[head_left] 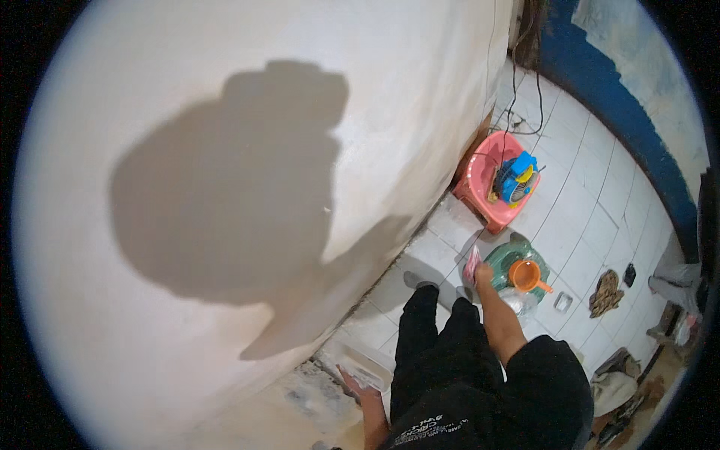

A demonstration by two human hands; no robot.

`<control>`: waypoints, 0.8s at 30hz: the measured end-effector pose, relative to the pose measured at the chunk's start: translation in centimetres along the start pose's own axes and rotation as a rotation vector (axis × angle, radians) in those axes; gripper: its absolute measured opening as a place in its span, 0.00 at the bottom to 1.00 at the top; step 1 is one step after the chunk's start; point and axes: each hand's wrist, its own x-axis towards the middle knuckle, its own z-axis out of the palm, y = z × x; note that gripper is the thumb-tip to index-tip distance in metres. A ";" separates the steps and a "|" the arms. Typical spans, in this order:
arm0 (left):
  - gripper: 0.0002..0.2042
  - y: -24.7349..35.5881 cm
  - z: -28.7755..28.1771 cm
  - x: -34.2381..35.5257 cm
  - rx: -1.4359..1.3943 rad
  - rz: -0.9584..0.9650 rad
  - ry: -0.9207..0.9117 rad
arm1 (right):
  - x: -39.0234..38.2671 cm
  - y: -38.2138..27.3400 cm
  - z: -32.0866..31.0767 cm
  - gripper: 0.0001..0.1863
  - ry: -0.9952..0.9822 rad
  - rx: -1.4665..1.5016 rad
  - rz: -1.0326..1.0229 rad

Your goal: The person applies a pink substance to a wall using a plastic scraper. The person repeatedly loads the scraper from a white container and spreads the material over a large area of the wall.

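My right hand (484, 273) reaches forward, its fingers closed on a pink and white packet (472, 264). Beside it, a translucent green plastic bag or sheet (495, 260) lies on the floor, with an orange dipper (525, 276) on top, its handle toward the lower right. Clear crumpled plastic (517, 301) lies just below the dipper. Down by the wall, my left hand (361, 385) grips the near edge of a pale, see-through rectangular container (363, 366). Part of that hand's grip is hidden.
A pink plastic chair (480, 180) holding a small blue and yellow fan (517, 180) stands ahead by the wall (390, 112). Cables (514, 90) hang behind it. To the right lie a small clear dish (563, 301), a brown cloth (606, 293) and a dark scrap (629, 274).
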 end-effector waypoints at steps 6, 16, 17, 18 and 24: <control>0.27 -2.6 6.6 -1.9 -0.369 -0.221 -0.188 | -4.6 -0.1 -8.9 0.31 0.042 -0.118 -0.060; 0.27 -3.3 12.1 -5.7 -0.618 -0.228 -0.454 | -16.3 -19.5 -14.1 0.26 -0.535 0.904 -0.243; 0.26 -3.4 12.6 -5.3 -0.590 -0.223 -0.450 | -16.0 -22.9 -12.6 0.28 -0.500 0.933 -0.275; 0.25 -3.7 11.7 -4.9 -0.561 -0.202 -0.414 | -19.5 -27.8 -11.2 0.19 -0.539 1.162 -0.438; 0.25 -3.0 8.0 -5.4 -0.585 -0.124 -0.386 | -34.6 -47.0 -10.1 0.19 -0.324 1.431 -0.539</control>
